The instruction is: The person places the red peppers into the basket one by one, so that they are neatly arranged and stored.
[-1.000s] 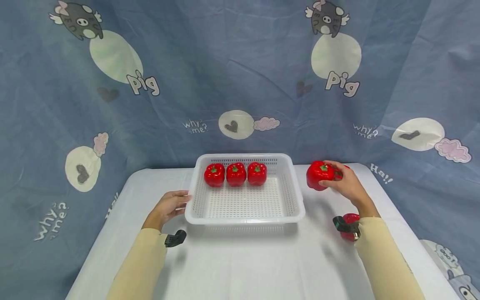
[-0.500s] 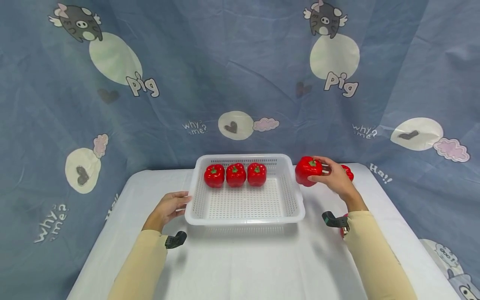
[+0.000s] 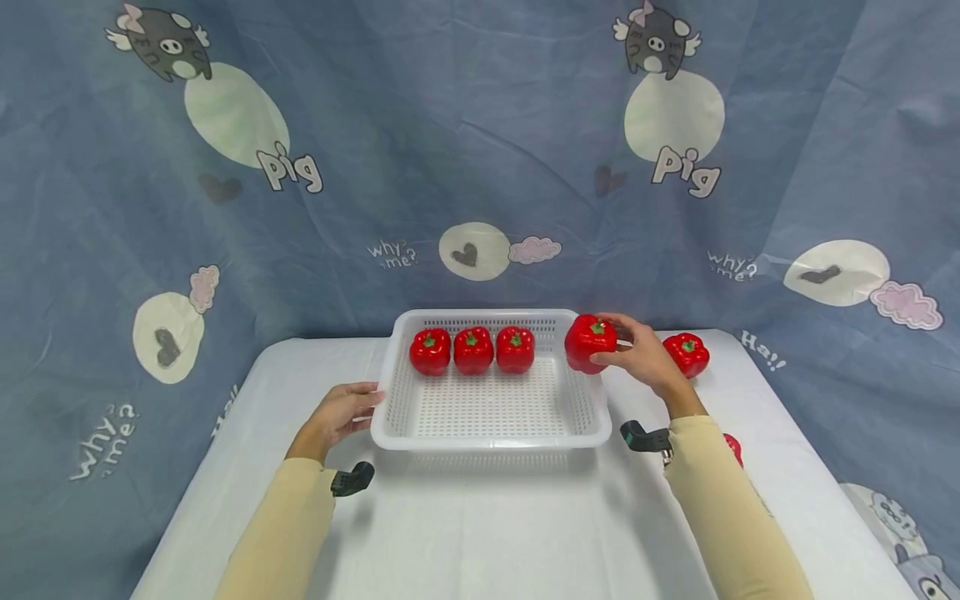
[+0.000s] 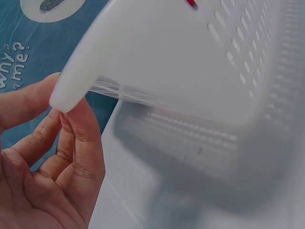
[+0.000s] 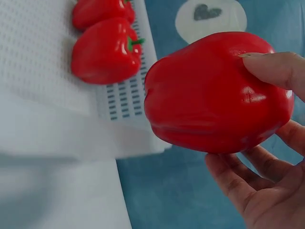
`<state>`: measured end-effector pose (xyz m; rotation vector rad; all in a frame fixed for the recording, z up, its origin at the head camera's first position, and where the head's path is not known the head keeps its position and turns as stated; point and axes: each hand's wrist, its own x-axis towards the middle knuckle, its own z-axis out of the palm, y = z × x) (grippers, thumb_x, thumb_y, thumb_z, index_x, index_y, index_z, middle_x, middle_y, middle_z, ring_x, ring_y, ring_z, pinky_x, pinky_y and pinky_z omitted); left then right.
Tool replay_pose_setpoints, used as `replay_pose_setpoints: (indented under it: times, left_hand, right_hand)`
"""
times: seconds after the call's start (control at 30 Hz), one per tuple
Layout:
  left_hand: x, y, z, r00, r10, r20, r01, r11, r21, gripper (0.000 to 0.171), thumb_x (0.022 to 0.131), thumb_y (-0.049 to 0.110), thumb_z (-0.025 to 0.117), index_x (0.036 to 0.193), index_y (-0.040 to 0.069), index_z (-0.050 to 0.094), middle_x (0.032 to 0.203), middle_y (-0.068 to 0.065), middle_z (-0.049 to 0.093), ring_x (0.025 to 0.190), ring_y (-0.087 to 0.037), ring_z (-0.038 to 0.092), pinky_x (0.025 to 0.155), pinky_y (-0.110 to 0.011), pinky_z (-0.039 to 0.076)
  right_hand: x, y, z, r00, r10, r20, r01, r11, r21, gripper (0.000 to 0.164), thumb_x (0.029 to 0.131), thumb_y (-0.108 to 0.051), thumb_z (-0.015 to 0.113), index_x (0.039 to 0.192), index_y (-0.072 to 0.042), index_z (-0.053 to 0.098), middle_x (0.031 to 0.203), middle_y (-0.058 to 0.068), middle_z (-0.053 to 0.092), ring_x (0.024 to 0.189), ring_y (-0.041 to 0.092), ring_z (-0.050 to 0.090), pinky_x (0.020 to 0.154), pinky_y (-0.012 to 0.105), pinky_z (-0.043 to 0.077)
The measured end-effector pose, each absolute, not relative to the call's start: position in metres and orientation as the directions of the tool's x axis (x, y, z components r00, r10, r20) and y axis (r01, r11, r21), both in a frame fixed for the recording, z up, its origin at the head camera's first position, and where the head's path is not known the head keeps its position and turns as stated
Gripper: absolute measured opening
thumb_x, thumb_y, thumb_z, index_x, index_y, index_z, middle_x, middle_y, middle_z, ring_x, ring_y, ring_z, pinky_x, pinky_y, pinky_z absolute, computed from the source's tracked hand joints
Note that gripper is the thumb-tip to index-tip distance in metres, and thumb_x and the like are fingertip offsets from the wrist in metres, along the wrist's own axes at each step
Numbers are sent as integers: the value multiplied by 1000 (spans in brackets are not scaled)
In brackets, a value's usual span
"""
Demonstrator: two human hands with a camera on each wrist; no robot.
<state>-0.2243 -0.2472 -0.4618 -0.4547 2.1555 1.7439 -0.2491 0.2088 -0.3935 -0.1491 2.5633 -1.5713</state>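
My right hand point(image 3: 637, 354) grips a red bell pepper point(image 3: 588, 343) with a green stem, thumb on one side and fingers on the other. In the head view that pepper overlaps the right rim of the white plastic basket point(image 3: 491, 442); the right wrist view shows it raised beside the rim. Three red bell peppers stand in a row along the basket's back wall, the rightmost pepper point(image 3: 515, 349) nearest the held one. At the basket's left end, my left hand point(image 3: 339, 417) pinches the rim point(image 4: 71, 95) between thumb and fingers.
Right of the basket, another red bell pepper point(image 3: 686, 354) lies on the white table point(image 3: 480, 533). One more pepper point(image 3: 733, 448) is mostly hidden behind the right sleeve. A blue printed cloth point(image 3: 360, 167) hangs behind the table.
My right hand has carried the bell pepper leftward from the table's right side to the basket's right rim, uncovering the pepper behind it. My left hand stays at the rim.
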Motion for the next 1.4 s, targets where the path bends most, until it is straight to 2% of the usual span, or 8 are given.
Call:
replay_pose_setpoints:
  times: [0.23, 0.53, 0.83, 1.1, 1.4]
  left_hand:
    - [-222, -246, -461, -899, -28, -437, -433, 203, 878, 53, 94, 20, 64, 139, -1, 47, 138, -22, 50, 117, -34, 55, 91, -38, 52]
    - [-224, -248, -461, -898, -36, -439, -437, 198, 878, 53, 93, 19, 65, 139, -1, 47, 137, -21, 51, 115, -33, 58, 87, -35, 54]
    - [-224, -247, -461, -900, -29, -434, -430, 206, 879, 53, 94, 21, 64, 139, -1, 46, 138, -22, 50, 116, -34, 56, 89, -37, 53]
    - [-224, -250, -462, -902, -16, -430, -426, 185, 886, 54, 94, 20, 64, 139, -2, 46, 137, -22, 51, 105, -24, 62, 84, -33, 55]
    - [-225, -248, -462, -895, -38, -445, -443, 190, 876, 54, 94, 21, 64, 140, 0, 46, 138, -21, 50, 116, -32, 57, 87, -34, 54]
  right_hand:
    - [-254, 191, -396, -982, -172, -78, -7, 447, -895, 81, 79, -11, 78, 148, -9, 35, 146, 20, 38, 131, 42, 37, 95, 52, 47]
    - [-263, 168, -401, -971, -229, -67, -42, 442, -896, 75, 78, -11, 79, 143, -8, 42, 139, 18, 47, 126, 39, 44, 91, 49, 51]
    - [-268, 150, -406, -960, -263, -93, -33, 440, -897, 76, 76, -8, 79, 142, -9, 43, 139, 16, 47, 126, 38, 44, 91, 46, 51]
    - [-277, 136, -410, -947, -296, -126, -15, 433, -901, 74, 75, -3, 78, 140, -10, 45, 140, 14, 47, 128, 37, 44, 94, 47, 49]
    - [-283, 120, -413, -946, -294, -136, -11, 448, -894, 70, 76, -8, 80, 138, -9, 49, 137, 14, 50, 124, 36, 48, 95, 45, 50]
